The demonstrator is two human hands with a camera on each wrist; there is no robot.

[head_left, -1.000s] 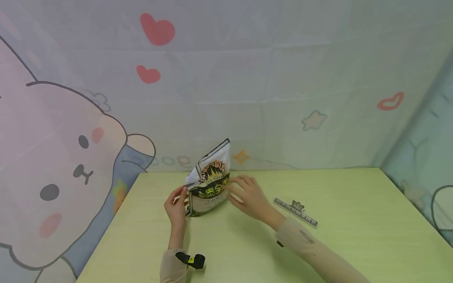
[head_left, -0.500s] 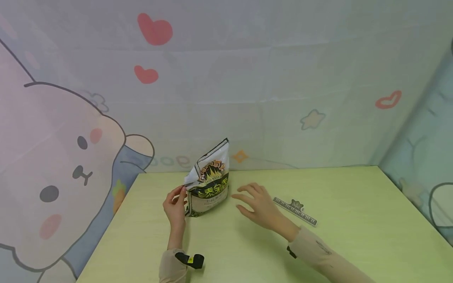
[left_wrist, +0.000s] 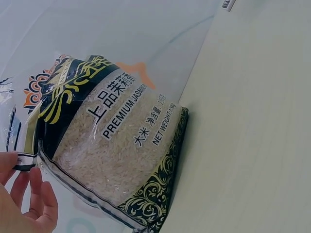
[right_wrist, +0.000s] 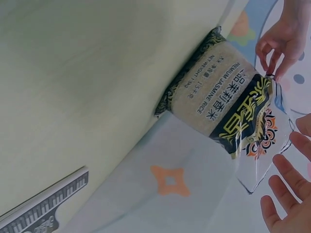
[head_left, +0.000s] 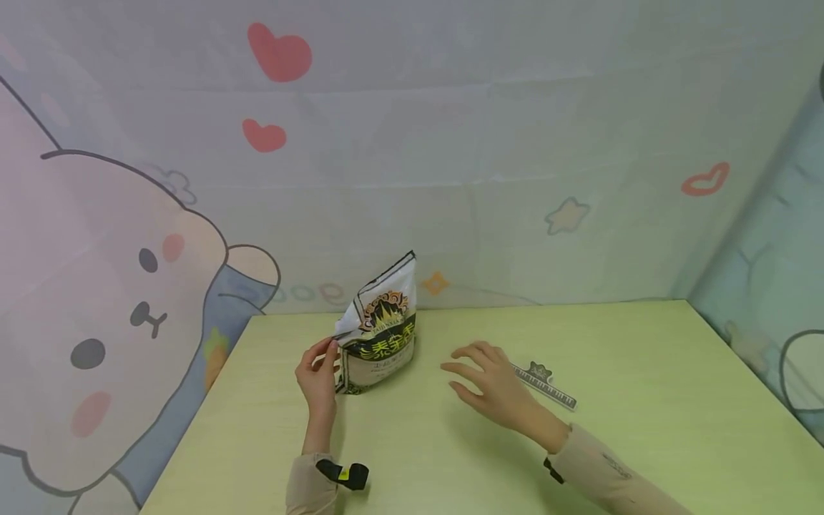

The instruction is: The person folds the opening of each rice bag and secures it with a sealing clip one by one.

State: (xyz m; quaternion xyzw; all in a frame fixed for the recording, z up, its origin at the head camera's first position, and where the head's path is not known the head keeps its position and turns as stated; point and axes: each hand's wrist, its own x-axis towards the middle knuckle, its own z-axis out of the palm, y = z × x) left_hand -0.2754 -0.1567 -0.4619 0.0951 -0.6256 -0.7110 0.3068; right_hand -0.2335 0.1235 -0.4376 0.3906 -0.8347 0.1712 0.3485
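Note:
A bag of jasmine rice point(head_left: 380, 343) stands upright on the table, its top slanting up to a peak at the right. Grains show through the clear lower part of the rice bag point(left_wrist: 107, 155) in the left wrist view. My left hand point(head_left: 318, 379) pinches the bag's left edge between thumb and fingers. To the right of the bag, apart from it, my right hand point(head_left: 492, 383) hovers with fingers spread and holds nothing. Behind that hand lies a long clip with piano-key markings point(head_left: 547, 388), its left end hidden by the hand in the head view.
The light yellow-green table point(head_left: 644, 443) ends at the back against a printed cloth point(head_left: 450, 143) with hearts and a large cartoon animal. A black wrist camera point(head_left: 347, 474) is strapped over the left sleeve.
My right hand has drawn away from the bag's right side and moved right, toward the piano-key clip. My left hand keeps its pinch on the bag, which stays in place.

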